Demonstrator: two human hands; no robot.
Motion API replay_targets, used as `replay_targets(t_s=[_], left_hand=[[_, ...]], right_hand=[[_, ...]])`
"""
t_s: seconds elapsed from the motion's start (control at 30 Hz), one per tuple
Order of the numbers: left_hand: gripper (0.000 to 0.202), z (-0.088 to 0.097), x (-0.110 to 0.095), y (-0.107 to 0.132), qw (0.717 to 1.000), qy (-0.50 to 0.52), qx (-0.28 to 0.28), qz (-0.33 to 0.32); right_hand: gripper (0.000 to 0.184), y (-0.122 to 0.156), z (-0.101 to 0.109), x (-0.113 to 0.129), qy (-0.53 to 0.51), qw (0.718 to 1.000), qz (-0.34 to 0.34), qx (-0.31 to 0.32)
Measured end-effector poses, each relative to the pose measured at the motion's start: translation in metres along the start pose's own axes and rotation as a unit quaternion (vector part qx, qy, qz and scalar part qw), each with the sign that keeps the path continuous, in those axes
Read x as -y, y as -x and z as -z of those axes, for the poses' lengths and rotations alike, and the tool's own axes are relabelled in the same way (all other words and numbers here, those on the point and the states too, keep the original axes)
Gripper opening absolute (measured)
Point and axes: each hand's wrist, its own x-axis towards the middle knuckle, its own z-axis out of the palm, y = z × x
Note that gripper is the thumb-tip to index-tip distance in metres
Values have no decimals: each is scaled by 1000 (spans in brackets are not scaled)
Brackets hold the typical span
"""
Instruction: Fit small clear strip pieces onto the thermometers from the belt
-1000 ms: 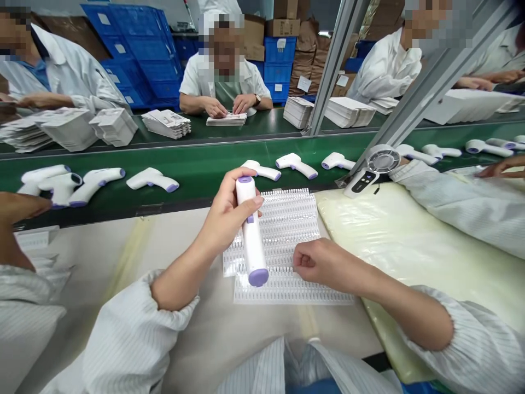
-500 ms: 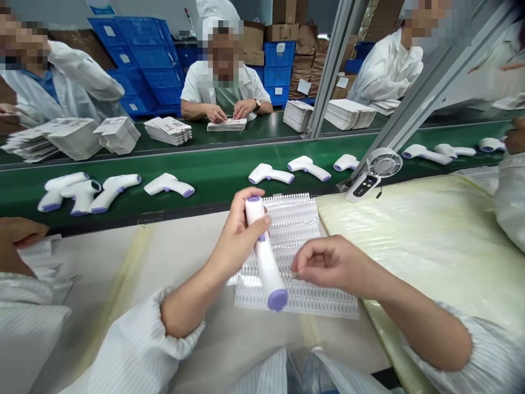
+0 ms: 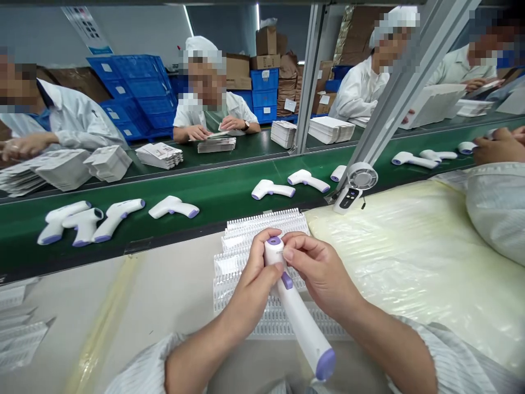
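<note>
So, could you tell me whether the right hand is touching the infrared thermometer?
Touching: the head view shows the right hand with fingertips on the infrared thermometer.

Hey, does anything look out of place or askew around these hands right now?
Under the white thermometer, left hand and right hand, the clear plastic strip sheets sit askew, their edges not squared. A small white fan stands oddly at the green conveyor belt's edge. Nothing looks spilled or damaged.

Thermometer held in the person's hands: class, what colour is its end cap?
The end cap is lavender purple, best seen in the head view.
</note>
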Motion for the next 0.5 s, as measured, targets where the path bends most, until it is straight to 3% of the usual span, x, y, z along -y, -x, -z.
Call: replay_targets(t_s=[0.5], left_hand=[[40,-1,2,-1,1000,-12,-19,-7]], right_hand=[[16,0,-2,0,10,1000,10,-8]])
